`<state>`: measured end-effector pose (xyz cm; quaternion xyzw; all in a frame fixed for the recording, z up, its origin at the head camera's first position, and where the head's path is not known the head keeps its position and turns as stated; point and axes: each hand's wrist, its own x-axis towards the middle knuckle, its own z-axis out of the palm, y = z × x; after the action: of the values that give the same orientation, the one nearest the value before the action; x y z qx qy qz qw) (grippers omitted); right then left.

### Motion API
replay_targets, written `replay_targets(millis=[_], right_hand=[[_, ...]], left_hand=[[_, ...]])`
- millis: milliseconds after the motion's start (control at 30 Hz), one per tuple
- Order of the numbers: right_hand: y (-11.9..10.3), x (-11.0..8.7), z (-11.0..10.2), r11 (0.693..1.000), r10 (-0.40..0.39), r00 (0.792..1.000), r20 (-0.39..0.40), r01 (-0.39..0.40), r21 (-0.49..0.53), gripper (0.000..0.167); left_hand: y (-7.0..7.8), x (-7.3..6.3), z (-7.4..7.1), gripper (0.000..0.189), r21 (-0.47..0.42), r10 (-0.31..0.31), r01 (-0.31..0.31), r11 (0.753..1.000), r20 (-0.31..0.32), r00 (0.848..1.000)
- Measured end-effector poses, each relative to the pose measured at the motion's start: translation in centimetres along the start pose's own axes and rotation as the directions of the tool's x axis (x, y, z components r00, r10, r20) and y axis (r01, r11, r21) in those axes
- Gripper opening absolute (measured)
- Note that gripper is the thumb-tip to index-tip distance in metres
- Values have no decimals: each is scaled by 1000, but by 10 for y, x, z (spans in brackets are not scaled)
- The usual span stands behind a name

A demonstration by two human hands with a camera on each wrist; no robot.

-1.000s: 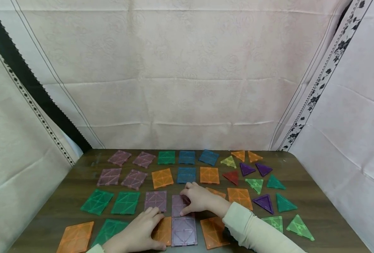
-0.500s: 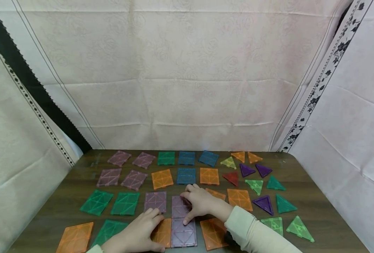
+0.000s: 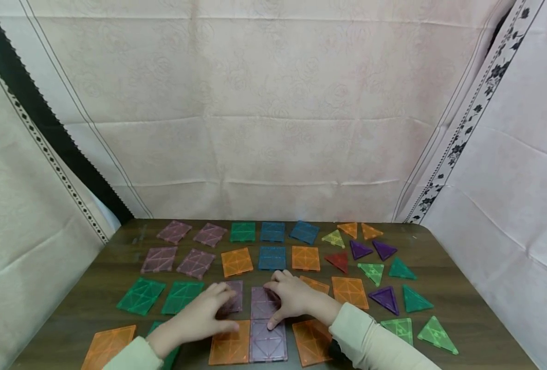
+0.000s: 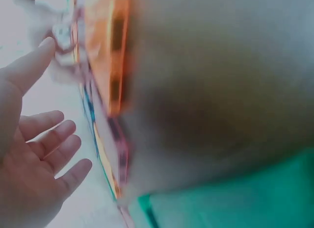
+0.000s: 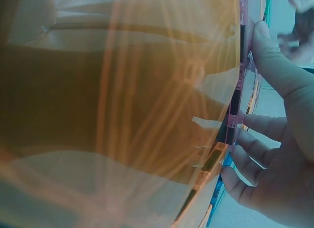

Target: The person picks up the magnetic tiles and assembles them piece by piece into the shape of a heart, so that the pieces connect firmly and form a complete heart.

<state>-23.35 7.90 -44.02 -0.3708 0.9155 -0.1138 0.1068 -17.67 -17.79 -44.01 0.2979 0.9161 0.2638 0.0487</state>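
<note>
In the head view, two pale purple square tiles touch in a column: a near one (image 3: 269,345) and a far one (image 3: 258,303). My right hand (image 3: 296,297) rests over them, thumb on the near tile and fingertips at the far tile's far right corner. An orange square tile (image 3: 232,349) adjoins the near purple tile on its left. Above it is my left hand (image 3: 199,314), fingers over another purple tile (image 3: 237,302) and partly hiding it. The left wrist view shows the left hand (image 4: 34,174) with fingers spread and holding nothing.
More orange tiles (image 3: 311,343) lie right of the column. Green squares (image 3: 141,296) and an orange one (image 3: 111,347) lie left. Blue squares (image 3: 272,258) sit farther back. Purple triangles (image 3: 385,299) and green triangles (image 3: 416,299) are scattered at right. White cloth (image 3: 273,128) hangs behind the table.
My left hand has come off the orange tile and moved away from me toward the purple tile beyond. My right thumb has shifted from the far purple tile onto the near one.
</note>
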Motion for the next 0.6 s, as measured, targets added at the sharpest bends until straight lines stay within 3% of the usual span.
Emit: replay_targets(millis=[133,233,467,600], right_hand=[[-1,-1,-1,1000,1,1000,-1,-1,2,89],[-1,-2,0,1000,-3,1000,-4,3,-3,89],[0,-3,1,1000,-11,1000,-22,11,-4,89],[1,-3,2,1000,-11,1000,-27,11,-9,89]], left_hand=[[-13,13,-13,70,-50,-42,41,998,-18,999],[-22,20,-17,70,-38,-67,66,997,-18,998],[-37,29,-12,67,-25,-160,162,987,54,986],[-40,32,-9,65,-22,-175,176,984,66,982]])
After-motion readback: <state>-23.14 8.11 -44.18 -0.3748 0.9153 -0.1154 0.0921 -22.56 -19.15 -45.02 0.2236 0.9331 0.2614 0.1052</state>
